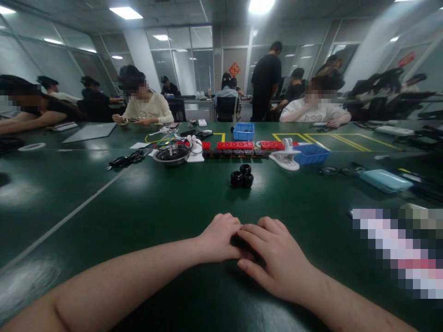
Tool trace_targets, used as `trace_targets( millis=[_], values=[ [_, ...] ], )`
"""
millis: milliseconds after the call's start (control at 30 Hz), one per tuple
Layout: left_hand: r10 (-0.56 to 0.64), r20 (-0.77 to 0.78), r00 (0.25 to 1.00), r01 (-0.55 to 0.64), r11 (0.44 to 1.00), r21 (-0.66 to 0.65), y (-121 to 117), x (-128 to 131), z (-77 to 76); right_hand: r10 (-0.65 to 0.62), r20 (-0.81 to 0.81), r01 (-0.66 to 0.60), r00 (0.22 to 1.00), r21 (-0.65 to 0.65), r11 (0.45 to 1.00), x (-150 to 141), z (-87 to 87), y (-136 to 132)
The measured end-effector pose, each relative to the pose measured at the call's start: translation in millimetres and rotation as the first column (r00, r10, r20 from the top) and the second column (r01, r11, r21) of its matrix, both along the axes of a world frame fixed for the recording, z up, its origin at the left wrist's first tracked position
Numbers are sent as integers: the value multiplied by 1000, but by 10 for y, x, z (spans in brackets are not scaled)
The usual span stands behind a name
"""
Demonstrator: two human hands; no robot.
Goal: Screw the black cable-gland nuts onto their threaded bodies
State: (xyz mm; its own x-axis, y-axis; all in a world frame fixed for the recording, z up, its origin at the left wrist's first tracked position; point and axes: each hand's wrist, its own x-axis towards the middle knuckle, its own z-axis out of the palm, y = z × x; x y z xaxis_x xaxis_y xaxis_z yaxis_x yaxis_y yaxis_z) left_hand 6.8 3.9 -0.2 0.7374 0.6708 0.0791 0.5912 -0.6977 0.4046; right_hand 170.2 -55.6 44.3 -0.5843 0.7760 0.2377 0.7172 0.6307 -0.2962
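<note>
My left hand and my right hand rest together on the dark green table, close to its near edge. Both hands are curled, knuckles up, fingertips meeting over a small dark thing that stays mostly hidden between them. Further out on the table, straight ahead, three small black ring-shaped parts sit in a tight cluster, apart from both hands.
A row of red blocks, two blue bins, a white clip, a metal bowl and cables lie across the middle. A light blue case lies right. Other people sit along the far side.
</note>
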Motion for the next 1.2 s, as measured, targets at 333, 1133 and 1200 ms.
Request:
trace_targets(
  millis=[333, 1133, 1200],
  values=[
    [-27, -17, 999, 27, 999, -21, -5, -6, 31, 97, -27, -96, 995, 17, 995, -12, -46, -99],
    [-31, 23, 999, 31, 1000, 1, -8, -27, 19, -214, 82, 215, 973, -1, 977, 220, -74, 181],
    [-26, 23, 999, 26, 1000, 1, -8, -23, 14, -197, 68, 199, 978, -21, 980, 201, -66, 157]
  ],
)
